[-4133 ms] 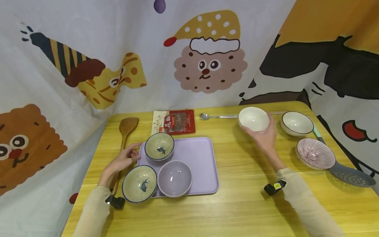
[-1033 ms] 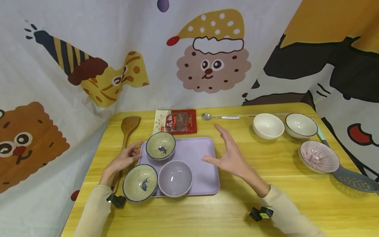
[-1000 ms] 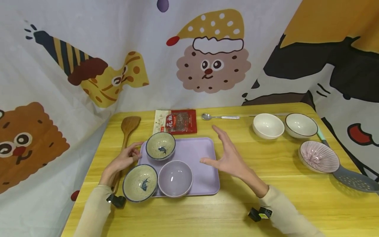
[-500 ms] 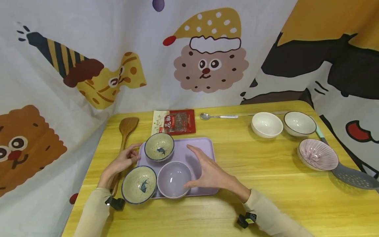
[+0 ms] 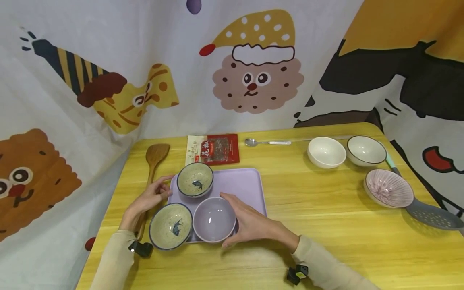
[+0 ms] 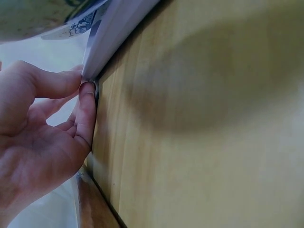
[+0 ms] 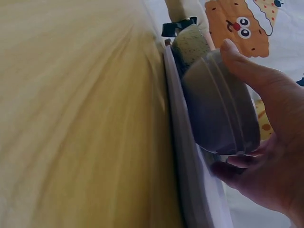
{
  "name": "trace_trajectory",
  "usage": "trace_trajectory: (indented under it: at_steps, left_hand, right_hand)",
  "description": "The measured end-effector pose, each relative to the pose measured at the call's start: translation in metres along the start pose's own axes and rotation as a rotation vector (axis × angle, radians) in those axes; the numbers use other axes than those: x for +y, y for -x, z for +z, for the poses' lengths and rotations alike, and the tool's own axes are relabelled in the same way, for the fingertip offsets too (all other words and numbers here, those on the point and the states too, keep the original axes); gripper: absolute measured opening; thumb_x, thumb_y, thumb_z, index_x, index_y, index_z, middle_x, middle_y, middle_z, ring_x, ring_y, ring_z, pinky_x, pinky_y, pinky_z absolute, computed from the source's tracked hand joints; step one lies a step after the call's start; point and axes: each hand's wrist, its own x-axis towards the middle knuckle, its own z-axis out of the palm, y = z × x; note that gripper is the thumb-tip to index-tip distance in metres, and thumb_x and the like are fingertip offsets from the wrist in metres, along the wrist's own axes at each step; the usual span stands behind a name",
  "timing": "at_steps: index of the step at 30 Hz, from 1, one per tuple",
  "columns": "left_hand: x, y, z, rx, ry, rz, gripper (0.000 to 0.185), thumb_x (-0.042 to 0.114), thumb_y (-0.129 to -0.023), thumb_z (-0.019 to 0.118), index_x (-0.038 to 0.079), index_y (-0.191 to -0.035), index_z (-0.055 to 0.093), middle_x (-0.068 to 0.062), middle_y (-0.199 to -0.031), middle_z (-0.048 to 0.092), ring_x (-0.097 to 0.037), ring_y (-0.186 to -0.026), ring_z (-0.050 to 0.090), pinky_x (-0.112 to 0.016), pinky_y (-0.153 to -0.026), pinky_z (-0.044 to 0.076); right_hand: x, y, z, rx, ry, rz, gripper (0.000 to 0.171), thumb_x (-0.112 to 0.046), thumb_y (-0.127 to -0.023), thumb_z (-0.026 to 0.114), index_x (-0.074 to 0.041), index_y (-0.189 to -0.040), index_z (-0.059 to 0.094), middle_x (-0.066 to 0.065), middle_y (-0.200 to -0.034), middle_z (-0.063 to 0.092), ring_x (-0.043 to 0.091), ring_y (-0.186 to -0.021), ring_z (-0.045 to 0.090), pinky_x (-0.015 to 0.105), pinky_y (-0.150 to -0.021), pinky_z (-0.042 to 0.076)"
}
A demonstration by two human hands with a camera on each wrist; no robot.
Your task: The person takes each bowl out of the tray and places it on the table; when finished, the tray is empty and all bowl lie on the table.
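A lilac tray (image 5: 250,189) lies on the table, its left edge pinched between the thumb and fingers of my left hand (image 5: 150,197); the left wrist view shows this hold on the tray rim (image 6: 111,40). My right hand (image 5: 250,221) curves round the right side of a purple bowl (image 5: 214,219), thumb at the near side and fingers at the far side. In the right wrist view the thumb meets the bowl (image 7: 221,104) near its rim. Two speckled bowls with blue fish stand beside it: one (image 5: 195,179) at the tray's back left, one (image 5: 170,225) over its front-left corner.
At right stand a white bowl (image 5: 326,152), a dark-rimmed bowl (image 5: 366,151) and a striped bowl (image 5: 388,188), near a grey slotted turner (image 5: 433,214). Behind the tray lie a red spice packet (image 5: 214,149) and a spoon (image 5: 266,142). A wooden spatula (image 5: 156,157) lies left.
My right hand set the white bowl down beside the dark-rimmed bowl, then came left and closed round the purple bowl. My left hand stays at the tray edge.
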Motion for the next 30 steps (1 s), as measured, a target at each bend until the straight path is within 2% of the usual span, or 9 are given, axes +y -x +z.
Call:
trace_trajectory:
  at_steps: [10, 18, 25, 30]
  left_hand:
    - [-0.001, -0.002, 0.0, 0.003, 0.014, 0.021, 0.059, -0.001, -0.096, 0.06, -0.003, -0.151, 0.04, -0.018, -0.097, 0.059, -0.011, -0.076, 0.051, -0.022, -0.065, 0.045]
    - [0.0, 0.001, -0.001, -0.003, 0.012, 0.014, 0.059, -0.002, -0.095, 0.06, -0.003, -0.15, 0.041, -0.019, -0.096, 0.058, -0.012, -0.077, 0.051, -0.022, -0.066, 0.045]
    - [-0.003, 0.003, -0.002, 0.003, 0.019, 0.026, 0.058, -0.002, -0.095, 0.061, -0.003, -0.149, 0.042, -0.018, -0.095, 0.059, -0.01, -0.076, 0.052, -0.021, -0.066, 0.045]
    - [-0.001, 0.001, 0.0, 0.006, 0.023, 0.02, 0.057, 0.0, -0.095, 0.062, -0.004, -0.149, 0.042, -0.018, -0.095, 0.06, -0.011, -0.078, 0.052, -0.021, -0.067, 0.046]
  right_hand:
    - [0.001, -0.002, 0.003, 0.021, -0.053, 0.018, 0.132, -0.039, -0.058, 0.099, -0.009, -0.16, 0.021, 0.009, -0.155, 0.043, 0.024, -0.14, 0.047, 0.049, -0.114, 0.04]
    - [0.008, -0.001, 0.007, 0.083, -0.072, -0.029, 0.126, -0.039, -0.056, 0.099, -0.016, -0.158, 0.03, 0.003, -0.149, 0.052, 0.021, -0.132, 0.054, 0.048, -0.109, 0.046]
    - [0.015, 0.004, 0.01, 0.127, -0.079, -0.074, 0.126, -0.044, -0.053, 0.099, -0.013, -0.156, 0.034, 0.0, -0.148, 0.053, 0.021, -0.131, 0.056, 0.048, -0.108, 0.047]
    - [0.018, 0.011, 0.007, 0.183, -0.067, -0.044, 0.126, -0.045, -0.053, 0.099, -0.01, -0.156, 0.035, 0.001, -0.147, 0.054, 0.022, -0.13, 0.057, 0.05, -0.106, 0.048]
